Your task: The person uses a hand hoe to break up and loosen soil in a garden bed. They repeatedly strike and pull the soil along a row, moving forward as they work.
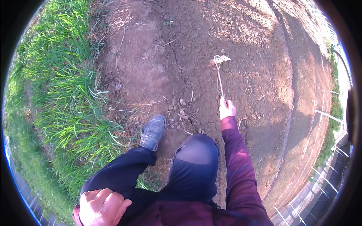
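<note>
My right hand (pixel 227 108) grips the lower end of a thin-handled hand hoe (pixel 219 77), with the arm stretched forward. Its pale, flat metal blade (pixel 222 58) is at the far end of the handle, low over the brown soil (pixel 198 76). Whether the blade touches the ground cannot be told. My left hand (pixel 101 206) is curled into a fist by my left thigh, at the bottom left. No object shows in it, though the palm side is hidden.
Tall green leafy plants (pixel 70 82) grow in a band on the left. A grey shoe (pixel 153 132) is planted beside them, and a bent knee (pixel 198 149) is to its right. Small clods (pixel 182 102) and straw lie between. Soil ridges (pixel 288 84) and thin pale rods (pixel 331 117) line the right.
</note>
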Motion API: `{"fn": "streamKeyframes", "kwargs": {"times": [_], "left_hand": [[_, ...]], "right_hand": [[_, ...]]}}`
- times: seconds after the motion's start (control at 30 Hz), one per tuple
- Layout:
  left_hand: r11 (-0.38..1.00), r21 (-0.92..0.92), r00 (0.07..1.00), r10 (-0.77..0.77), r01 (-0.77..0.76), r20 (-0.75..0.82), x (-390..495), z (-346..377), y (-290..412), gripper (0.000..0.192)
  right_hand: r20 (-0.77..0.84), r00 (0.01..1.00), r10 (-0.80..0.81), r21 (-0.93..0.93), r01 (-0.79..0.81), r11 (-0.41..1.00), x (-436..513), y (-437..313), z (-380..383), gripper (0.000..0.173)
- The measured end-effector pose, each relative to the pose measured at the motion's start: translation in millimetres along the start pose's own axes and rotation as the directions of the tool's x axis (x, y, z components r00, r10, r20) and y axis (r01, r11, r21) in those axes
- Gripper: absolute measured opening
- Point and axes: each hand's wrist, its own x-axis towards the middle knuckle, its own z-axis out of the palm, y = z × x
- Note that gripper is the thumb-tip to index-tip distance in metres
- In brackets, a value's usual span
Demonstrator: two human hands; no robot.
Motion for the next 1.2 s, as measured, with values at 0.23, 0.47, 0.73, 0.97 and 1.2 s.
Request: {"fn": "streamKeyframes", "kwargs": {"times": [0.23,0.47,0.73,0.97,1.2], "left_hand": [[1.0,0.007,1.0,-0.009,0.009,0.016,2.2,-0.5,3.7,0.018],[0.999,0.002,0.997,-0.044,0.044,0.057,2.4,-1.6,7.4,0.018],[0.998,-0.018,0.996,-0.053,0.054,0.067,3.6,-0.3,8.2,0.018],[0.997,-0.006,0.993,-0.072,0.073,0.092,9.8,-1.4,8.4,0.017],[0.995,-0.024,0.989,-0.091,0.095,0.118,11.6,-2.9,8.3,0.018]], "right_hand": [[0.018,0.967,-0.255,0.4,0.227,0.888,57.4,-38.2,53.2,0.034],[0.071,0.95,-0.303,0.237,0.279,0.931,93.4,-96.9,78.8,0.032],[0.042,0.969,-0.245,0.036,0.243,0.969,99.1,-105.3,81.0,0.032],[0.062,0.961,-0.271,0.118,0.263,0.958,109.8,-106.6,92.1,0.031],[0.055,0.937,-0.346,0.115,0.338,0.934,122.9,-136.4,117.9,0.03]]}}
